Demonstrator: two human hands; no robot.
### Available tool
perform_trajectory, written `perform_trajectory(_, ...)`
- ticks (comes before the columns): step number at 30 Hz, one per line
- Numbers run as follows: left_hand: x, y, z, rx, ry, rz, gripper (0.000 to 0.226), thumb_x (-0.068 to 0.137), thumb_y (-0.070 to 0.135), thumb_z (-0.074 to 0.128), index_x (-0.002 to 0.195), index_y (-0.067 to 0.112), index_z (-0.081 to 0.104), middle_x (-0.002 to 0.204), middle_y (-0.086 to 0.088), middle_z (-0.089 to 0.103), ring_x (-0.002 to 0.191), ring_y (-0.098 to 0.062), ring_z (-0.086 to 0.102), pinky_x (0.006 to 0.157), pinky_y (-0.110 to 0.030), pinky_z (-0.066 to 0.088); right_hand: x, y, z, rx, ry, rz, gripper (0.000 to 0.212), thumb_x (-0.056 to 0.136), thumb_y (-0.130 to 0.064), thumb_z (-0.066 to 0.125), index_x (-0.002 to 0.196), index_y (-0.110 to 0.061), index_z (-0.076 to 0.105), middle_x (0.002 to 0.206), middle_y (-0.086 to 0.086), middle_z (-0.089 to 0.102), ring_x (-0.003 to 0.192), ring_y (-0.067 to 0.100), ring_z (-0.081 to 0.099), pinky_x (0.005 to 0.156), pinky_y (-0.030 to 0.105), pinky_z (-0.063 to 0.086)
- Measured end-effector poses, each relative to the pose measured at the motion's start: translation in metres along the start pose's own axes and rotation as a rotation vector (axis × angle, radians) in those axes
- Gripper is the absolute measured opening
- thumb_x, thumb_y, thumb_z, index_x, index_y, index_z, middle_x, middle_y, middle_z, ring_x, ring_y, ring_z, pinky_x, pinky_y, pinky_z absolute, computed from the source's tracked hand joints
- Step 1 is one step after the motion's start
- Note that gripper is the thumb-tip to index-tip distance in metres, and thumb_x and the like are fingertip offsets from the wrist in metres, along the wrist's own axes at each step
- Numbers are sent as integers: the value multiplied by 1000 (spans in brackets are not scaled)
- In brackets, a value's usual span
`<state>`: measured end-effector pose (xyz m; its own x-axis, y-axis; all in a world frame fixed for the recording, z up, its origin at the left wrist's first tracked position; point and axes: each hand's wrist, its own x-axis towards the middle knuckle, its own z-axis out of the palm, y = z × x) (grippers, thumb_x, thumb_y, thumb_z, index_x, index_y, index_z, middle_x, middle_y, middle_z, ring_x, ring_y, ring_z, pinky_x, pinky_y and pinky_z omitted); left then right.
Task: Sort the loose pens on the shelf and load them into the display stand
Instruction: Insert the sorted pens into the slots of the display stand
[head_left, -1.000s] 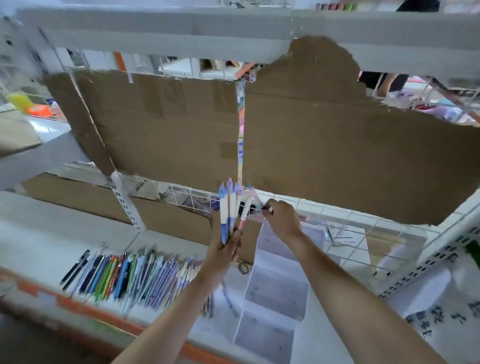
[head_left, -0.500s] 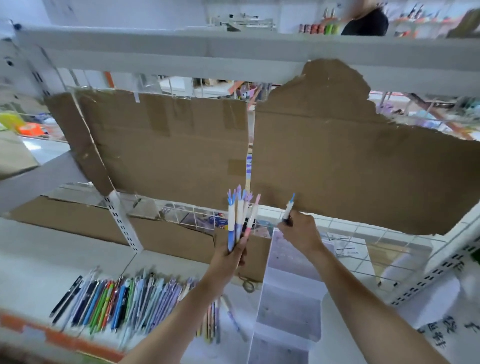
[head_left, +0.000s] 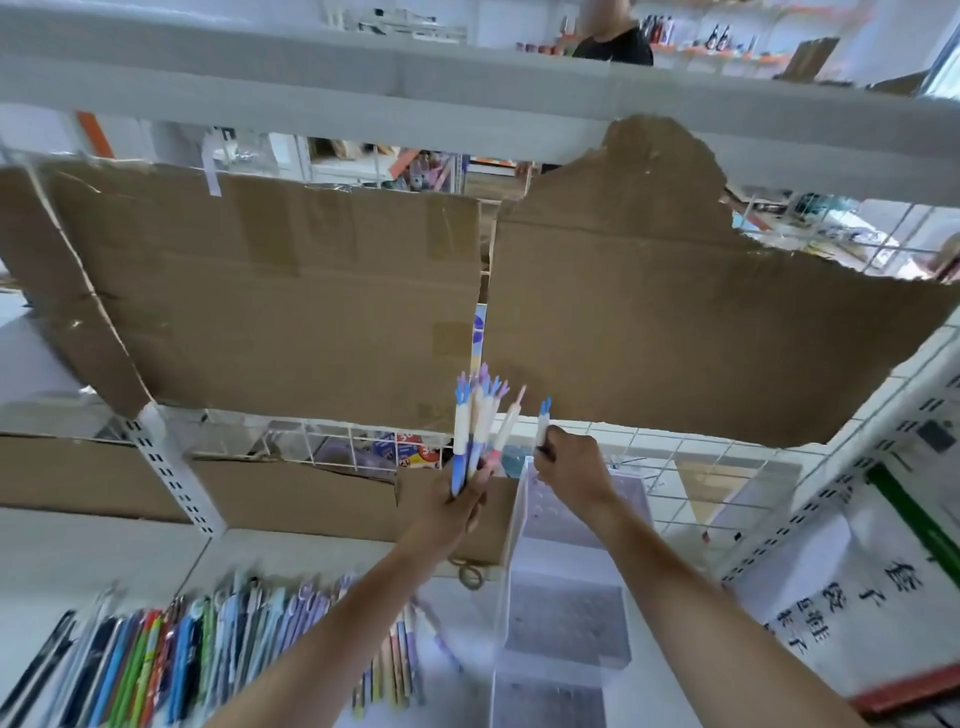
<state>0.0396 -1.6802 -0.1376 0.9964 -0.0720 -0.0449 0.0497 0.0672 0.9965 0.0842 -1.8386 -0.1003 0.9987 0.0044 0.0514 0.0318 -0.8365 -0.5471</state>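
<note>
Fingers of my left hand (head_left: 457, 506) curled round a bundle of pens (head_left: 475, 431), held upright, tips fanned out at the top; blue, lilac and one pink barrel among them. Fingers of my right hand (head_left: 569, 467) pinch a single pen (head_left: 543, 423), white barrel with a blue cap end, also upright, just beside the bundle but apart from it. That hand is above the top tier of the display stand (head_left: 563, 613), a clear stepped stand with several compartments running down toward me on the shelf (head_left: 104, 556). Whether the single pen's lower end touches the stand I cannot tell; my hand hides it.

Loose pens (head_left: 171, 660) lie in a row on the shelf at lower left, side by side, black, blue, green, red, lilac; blurred. A few more lie between that row and the stand, partly under my left forearm.

Behind both hands: torn cardboard sheets (head_left: 291, 291) taped against the wire grid back (head_left: 675, 467) of the shelving. White sign with printed characters (head_left: 852, 597) at right.
</note>
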Motion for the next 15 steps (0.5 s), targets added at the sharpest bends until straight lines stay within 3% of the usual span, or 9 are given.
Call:
perform_trajectory(6, -3, -5, 2, -49, -24, -22, 22, 88, 28, 54, 74, 10, 53, 48, 7, 45, 37, -4, 37, 38, -15, 30, -3, 1, -3, 131, -1, 83, 4, 83, -8, 55, 81, -7, 58, 78, 20, 65, 78, 37, 66, 72, 44, 55)
perform_trajectory(9, -6, -7, 4, -24, -43, -36, 16, 92, 25, 54, 86, 10, 56, 53, 5, 46, 42, -6, 39, 42, -18, 32, -8, 5, -3, 155, 8, 98, 10, 85, -6, 54, 88, 0, 62, 72, 10, 61, 68, 28, 64, 66, 34, 52)
perform_trajectory(15, -4, 5, 10, -3, -32, -3, 19, 98, 13, 47, 79, 11, 50, 56, 0, 43, 43, -7, 37, 43, -17, 30, -6, 4, -3, 199, -7, 94, 6, 89, -5, 52, 87, -5, 58, 76, 11, 61, 65, 23, 62, 69, 35, 55)
